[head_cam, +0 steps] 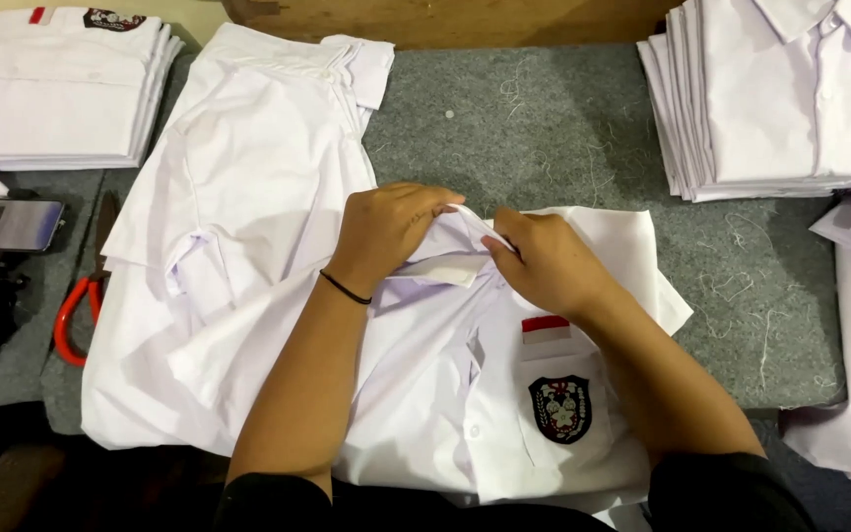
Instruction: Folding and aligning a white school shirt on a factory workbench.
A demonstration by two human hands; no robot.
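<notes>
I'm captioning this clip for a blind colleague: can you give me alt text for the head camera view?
Two bare hands, the left hand and right hand, pinch the collar of a white shirt lying face up on a grey table. Folded shirt stacks sit at both far corners, with red-handled scissors and a phone on the left.

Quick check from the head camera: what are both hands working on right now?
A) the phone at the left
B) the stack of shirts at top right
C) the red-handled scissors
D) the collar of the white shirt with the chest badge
D: the left hand and right hand both pinch the collar of the white shirt.
</notes>
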